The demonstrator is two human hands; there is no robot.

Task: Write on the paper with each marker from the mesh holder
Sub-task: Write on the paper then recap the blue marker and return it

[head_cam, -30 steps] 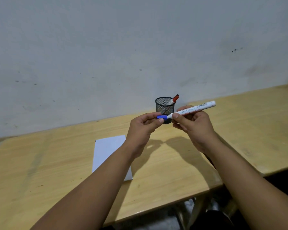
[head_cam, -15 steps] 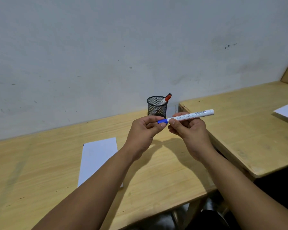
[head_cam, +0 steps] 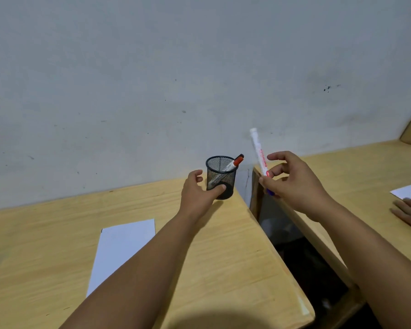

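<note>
My right hand (head_cam: 297, 184), right of centre in the frame, pinches a white marker (head_cam: 259, 153) between thumb and fingers; its barrel stands nearly upright, tilted a little to the upper left, with the blue cap end low against my palm. My left hand (head_cam: 197, 193), at centre, is open and curved around the left side of the black mesh holder (head_cam: 221, 178), thumb touching its lower front; whether the fingers press its far side I cannot tell. A red-capped marker (head_cam: 235, 162) leans out of the holder toward the upper right. The holder stands near the back right corner of the wooden table (head_cam: 223, 257). The white paper (head_cam: 121, 250) lies flat in the lower left of the frame, partly covered by my left forearm, well apart from the holder.
</note>
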